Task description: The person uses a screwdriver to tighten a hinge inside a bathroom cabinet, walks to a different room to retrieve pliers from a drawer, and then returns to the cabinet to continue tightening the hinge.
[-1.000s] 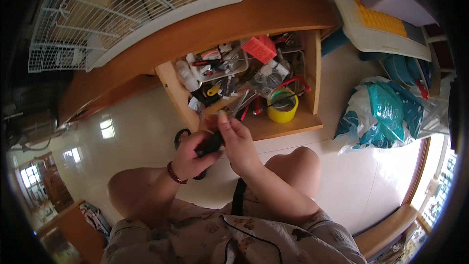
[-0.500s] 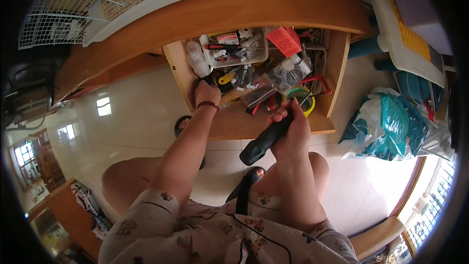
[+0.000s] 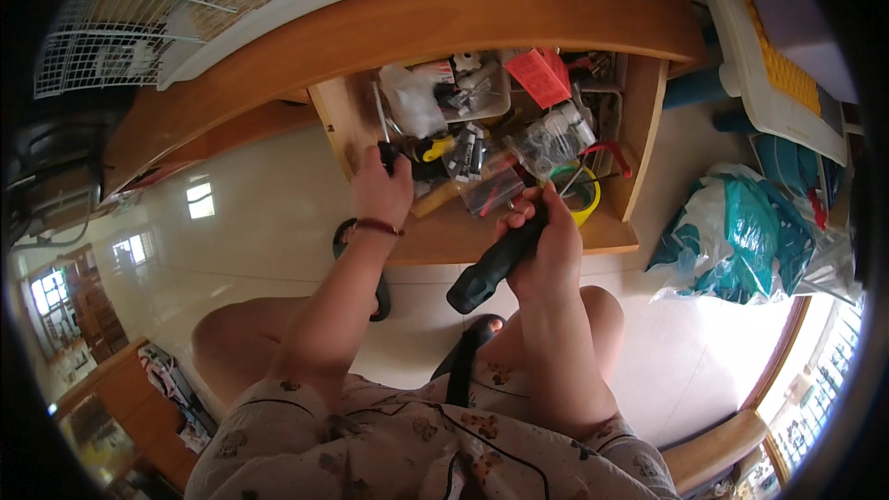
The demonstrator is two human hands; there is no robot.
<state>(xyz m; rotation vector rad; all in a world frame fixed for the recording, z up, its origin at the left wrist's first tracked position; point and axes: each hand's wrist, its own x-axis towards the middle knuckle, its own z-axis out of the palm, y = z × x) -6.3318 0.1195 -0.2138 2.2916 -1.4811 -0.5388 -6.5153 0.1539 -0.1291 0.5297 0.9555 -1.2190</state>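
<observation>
Head cam: from my remote stn I see both grips occupied at the open wooden drawer. L grip: fingers closed round the handle of a blk-handled tool, near drawer's L wall; thin metal shaft points away from wearer, beside crumpled translucent plastic. R grip: clamped on a dk-green-handled tool, held over/near drawer's front edge; butt twd wearer, shaft slanting up twd yellow tape roll. Can't tell if shaft & roll touch.

Drawer contents, mid to R: yellow-and-blk item, clear bag w/ round pcs, red card twd the back, red-framed tool by the roll. Surroundings: wire cage on wooden tabletop, upper L; teal-and-clear plastic bag on floor, R of drawer.
</observation>
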